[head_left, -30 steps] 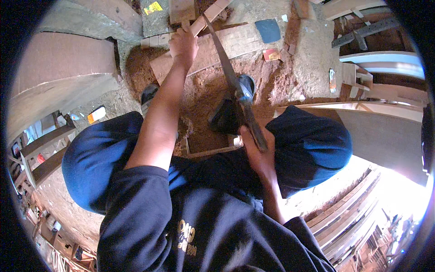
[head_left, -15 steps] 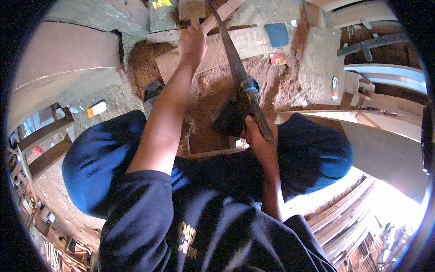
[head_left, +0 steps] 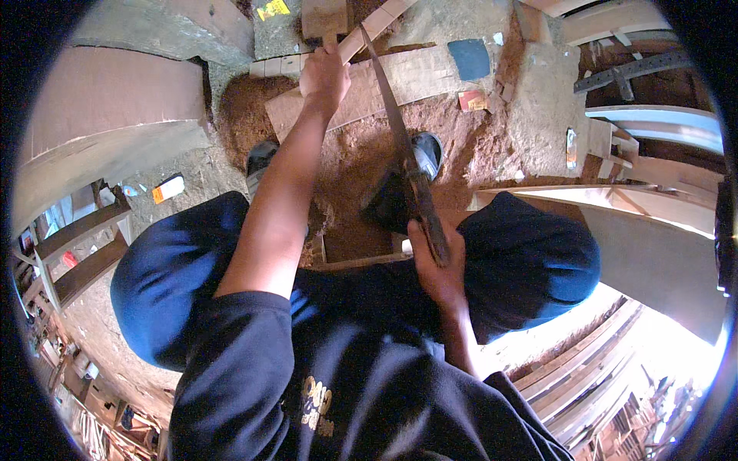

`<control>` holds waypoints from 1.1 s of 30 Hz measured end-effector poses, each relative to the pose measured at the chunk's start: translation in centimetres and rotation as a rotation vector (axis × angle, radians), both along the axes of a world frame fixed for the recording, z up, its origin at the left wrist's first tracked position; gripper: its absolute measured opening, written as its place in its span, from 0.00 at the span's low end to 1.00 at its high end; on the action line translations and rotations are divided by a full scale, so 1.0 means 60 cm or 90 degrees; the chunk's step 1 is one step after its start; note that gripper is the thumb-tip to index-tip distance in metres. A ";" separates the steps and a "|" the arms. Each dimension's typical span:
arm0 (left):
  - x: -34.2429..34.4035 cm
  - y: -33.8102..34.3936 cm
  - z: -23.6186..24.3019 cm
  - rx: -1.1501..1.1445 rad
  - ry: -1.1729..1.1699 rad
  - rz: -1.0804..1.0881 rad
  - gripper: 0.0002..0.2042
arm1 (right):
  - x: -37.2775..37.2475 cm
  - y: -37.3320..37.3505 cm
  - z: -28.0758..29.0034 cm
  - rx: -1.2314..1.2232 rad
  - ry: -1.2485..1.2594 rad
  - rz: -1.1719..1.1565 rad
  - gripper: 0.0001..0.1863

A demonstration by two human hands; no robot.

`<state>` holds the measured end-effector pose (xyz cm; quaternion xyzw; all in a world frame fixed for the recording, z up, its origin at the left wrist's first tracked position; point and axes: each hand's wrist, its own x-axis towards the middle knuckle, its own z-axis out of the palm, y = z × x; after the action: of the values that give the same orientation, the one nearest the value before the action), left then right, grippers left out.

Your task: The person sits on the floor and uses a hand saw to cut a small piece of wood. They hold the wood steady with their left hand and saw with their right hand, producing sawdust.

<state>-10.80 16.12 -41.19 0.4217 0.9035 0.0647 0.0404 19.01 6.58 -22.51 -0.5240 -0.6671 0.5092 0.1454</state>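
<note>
My right hand [head_left: 438, 265] is clenched on the handsaw [head_left: 403, 150] handle; its blade runs up to the pale wood strip [head_left: 369, 27] lying across the plank [head_left: 400, 81]. My left hand [head_left: 323, 77] presses the strip down, fingers curled, just beside the blade. Risk: the saw jumps the cut and hits my fingers, or the strip shifts

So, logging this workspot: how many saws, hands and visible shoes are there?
Saw: 1
Hands: 2, left hand on the plank, right hand on the saw handle
Shoes: 2, and
Total: 5
</note>
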 end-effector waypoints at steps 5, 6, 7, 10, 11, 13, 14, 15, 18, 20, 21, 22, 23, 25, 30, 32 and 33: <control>-0.029 -0.004 -0.039 -0.008 0.064 -0.003 0.28 | -0.041 0.023 -0.017 -0.025 0.045 0.016 0.11; -0.033 -0.004 -0.059 0.015 0.064 -0.009 0.27 | -0.055 0.029 -0.017 -0.018 0.060 0.016 0.11; -0.035 -0.003 -0.053 0.034 0.075 -0.017 0.27 | -0.052 0.029 -0.018 -0.014 0.050 0.029 0.10; -0.030 -0.002 -0.053 0.023 0.011 -0.026 0.26 | -0.022 0.014 -0.012 0.008 0.017 0.048 0.10; -0.031 -0.002 -0.053 0.039 0.005 -0.032 0.26 | 0.000 -0.002 -0.004 0.020 0.007 0.046 0.10; -0.019 0.017 -0.046 0.021 0.020 -0.027 0.27 | 0.010 -0.005 0.008 -0.002 -0.012 0.025 0.09; -0.027 0.000 -0.036 -0.004 0.048 -0.015 0.27 | -0.004 0.000 0.020 -0.052 0.006 0.022 0.10; -0.044 -0.021 -0.035 -0.020 0.042 -0.007 0.27 | -0.015 0.001 0.021 -0.103 0.024 0.020 0.11; -0.053 -0.011 -0.048 -0.027 -0.021 -0.019 0.29 | -0.044 0.009 -0.012 -0.015 0.118 0.047 0.10; -0.036 -0.003 -0.041 -0.038 -0.043 -0.035 0.30 | -0.034 0.005 0.002 0.002 0.094 0.023 0.10; -0.033 0.012 -0.035 -0.038 -0.054 -0.041 0.31 | -0.028 0.006 0.020 -0.016 0.055 0.018 0.09; -0.039 0.010 -0.028 -0.054 -0.059 -0.022 0.32 | -0.022 0.006 0.029 -0.044 0.035 0.023 0.09; -0.045 0.005 -0.021 -0.071 -0.059 -0.012 0.32 | -0.013 0.011 0.051 -0.104 -0.012 0.035 0.10; -0.054 -0.009 -0.008 -0.106 -0.061 0.007 0.32 | -0.014 0.009 0.044 -0.120 0.010 0.041 0.10; -0.051 -0.007 -0.041 -0.081 -0.008 -0.030 0.32 | -0.071 0.030 -0.017 -0.020 0.056 0.074 0.08; -0.044 0.000 -0.040 -0.066 -0.018 -0.040 0.32 | -0.064 0.013 0.028 0.013 0.084 0.036 0.09; -0.050 -0.005 -0.038 -0.059 -0.015 -0.032 0.32 | -0.057 0.005 0.040 0.023 0.116 0.023 0.09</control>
<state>-13.79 15.84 -43.49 0.4413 0.8941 0.0264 0.0719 15.59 6.88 -20.11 -0.4609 -0.6693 0.5453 0.2055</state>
